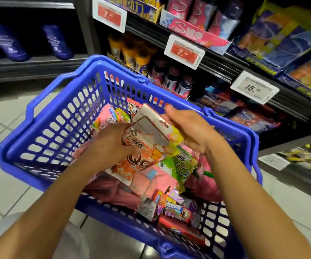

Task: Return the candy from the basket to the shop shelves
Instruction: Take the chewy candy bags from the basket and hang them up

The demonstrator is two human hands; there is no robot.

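Note:
A blue plastic basket [57,116] sits low in front of me, filled with several candy packs. My left hand [111,144] grips an orange and white candy bag [141,146] lifted above the pile. My right hand [188,131] touches the bag's upper right edge with fairly straight fingers. Under the bag lie a green candy bag [182,165], pink packs [160,178] and small wrapped bars [177,210]. The shop shelves [216,60] stand just behind the basket, to the right.
Price tags [184,51] hang along the shelf edges, with bottles [171,77] and boxed goods behind them. A second dark shelf unit [29,64] at the left holds blue bottles. Pale tiled floor [7,124] lies around the basket.

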